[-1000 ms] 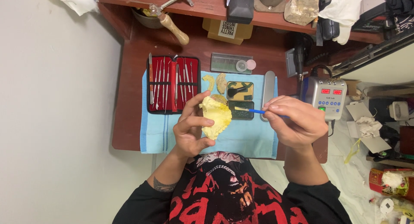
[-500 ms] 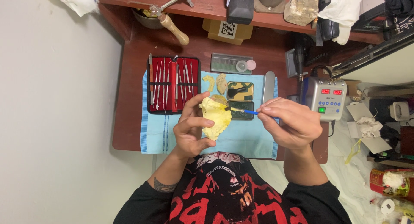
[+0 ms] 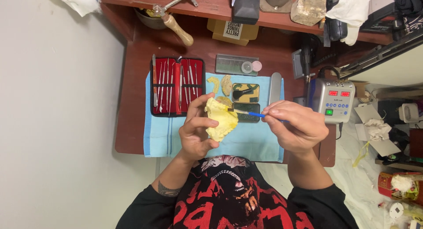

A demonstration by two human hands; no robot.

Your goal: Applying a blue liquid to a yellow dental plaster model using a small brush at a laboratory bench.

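While gripped by the left hand [image 3: 196, 132], yellow cast [image 3: 221, 119]; blue brush [image 3: 251, 114] in right hand [image 3: 296, 125]; tan box [image 3: 232, 32] behind.

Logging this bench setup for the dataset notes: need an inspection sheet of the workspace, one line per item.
Surface: reddish-brown wooden desk with a light blue cloth mat spread across it.
Job's things: yellow dental cast; blue-handled brush, its tip touching the cast.
Clutter: open red instrument case with metal tools; two small dark trays; two small yellow cast pieces; wooden-handled tool on the desk.
Hands: left hand grips the cast; right hand holds the brush.
Cables: dark cable beside the grey control box, whose red displays are lit.
Surroundings: white wall on the left; crowded shelf above.
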